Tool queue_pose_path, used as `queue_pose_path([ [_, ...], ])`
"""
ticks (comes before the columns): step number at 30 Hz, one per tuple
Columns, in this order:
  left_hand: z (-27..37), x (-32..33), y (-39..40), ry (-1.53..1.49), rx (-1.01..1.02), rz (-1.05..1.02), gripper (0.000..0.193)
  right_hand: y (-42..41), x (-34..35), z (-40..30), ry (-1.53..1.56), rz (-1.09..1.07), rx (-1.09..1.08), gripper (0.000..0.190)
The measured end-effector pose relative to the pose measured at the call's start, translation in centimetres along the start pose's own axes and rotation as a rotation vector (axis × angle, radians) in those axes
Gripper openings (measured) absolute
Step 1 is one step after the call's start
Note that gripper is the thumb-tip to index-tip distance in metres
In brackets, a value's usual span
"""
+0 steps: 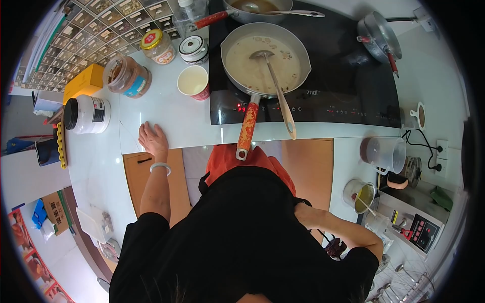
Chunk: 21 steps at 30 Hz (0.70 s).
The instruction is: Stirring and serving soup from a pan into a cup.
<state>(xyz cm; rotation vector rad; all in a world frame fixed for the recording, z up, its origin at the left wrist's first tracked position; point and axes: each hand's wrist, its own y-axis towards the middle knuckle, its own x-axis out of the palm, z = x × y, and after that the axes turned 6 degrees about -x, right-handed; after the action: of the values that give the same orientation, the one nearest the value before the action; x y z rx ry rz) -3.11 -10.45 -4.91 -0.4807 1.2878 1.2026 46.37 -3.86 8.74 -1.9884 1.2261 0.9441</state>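
My left hand (154,139) rests palm down on the white countertop's front edge, fingers slightly spread and holding nothing; a pale bangle (160,169) circles that wrist. My right hand (306,215) is at my waist, its fingers hidden against the dark clothing. Before me a saucepan (227,68) of cloudy, pale liquid with small brown bits stands on a black induction cooktop (341,83). Its worn red handle (248,123) points towards me. A ladle (278,91) leans in the pan, its bowl in the liquid and its handle over the rim. Red indicators glow on the cooktop.
Behind stands another pan (282,4) with brownish liquid and a spoon. Left are a paper cup (193,81), glass jar (159,49), plastic jar of brown contents (127,77) and white tub (89,113). A measuring jug (386,153) and yellow-filled container (358,195) stand right.
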Motion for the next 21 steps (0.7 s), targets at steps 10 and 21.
queue_pose_path([
  [10, 0.2, -0.3, 0.0, -0.001, 0.0, -0.009, 0.041, -0.5, 0.7, 0.3, 0.097, -0.006, 0.01, 0.018],
  [21, 0.0, 0.0, 0.0, -0.019, -0.024, -0.028, 0.042, -0.6, 1.2, 1.3, 0.028, 0.028, -0.131, 0.017],
])
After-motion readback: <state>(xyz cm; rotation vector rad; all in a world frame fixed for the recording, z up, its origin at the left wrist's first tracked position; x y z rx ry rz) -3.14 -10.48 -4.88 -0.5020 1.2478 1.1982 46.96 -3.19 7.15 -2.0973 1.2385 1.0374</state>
